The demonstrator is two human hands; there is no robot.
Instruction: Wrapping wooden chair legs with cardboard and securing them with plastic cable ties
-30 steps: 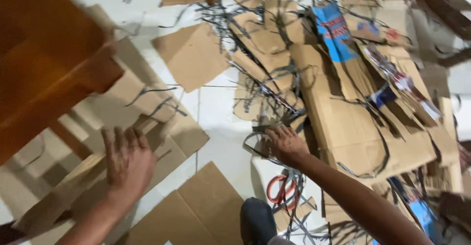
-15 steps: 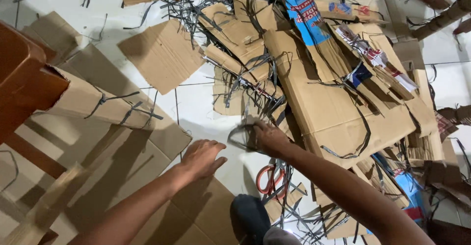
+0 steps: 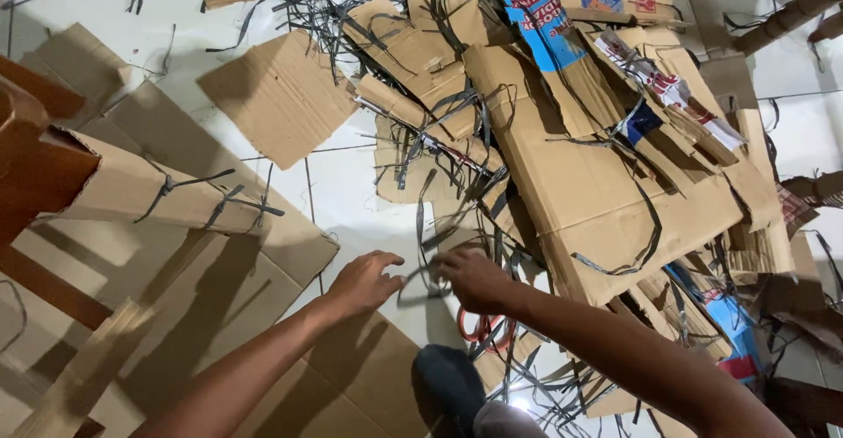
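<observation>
While both of my hands meet low over the white tiled floor [image 3: 369, 201], my right hand [image 3: 474, 278] is closed around a dark plastic strap [image 3: 423, 262], pinching it between thumb and fingers. My left hand [image 3: 364, 282] sits just beside it with the fingers curled loosely toward the same strap; I cannot tell whether those fingers grip it or only touch it. The strap loops up from between my hands and runs back toward the tangle of strapping [image 3: 439, 131] that lies across the cardboard.

Status, as I judge it from how things lie:

1. Done: one strap is lifted out of the tangle and is in hand. A folded cardboard bundle [image 3: 167, 194] at my left is already bound with crossed dark straps.
2. Not done: most of the strapping lies loose over the flattened cardboard pile [image 3: 606, 192] to my right, and several cardboard sheets [image 3: 279, 96] lie scattered and unbound on the tiles.

Orange-handled scissors [image 3: 481, 326] lie on the floor just below my right wrist, partly under loose straps, untouched. An orange-brown wooden stool [image 3: 35, 166] stands at the far left, touching the bound bundle.

Overall I judge the work to be at an early to middle stage.
</observation>
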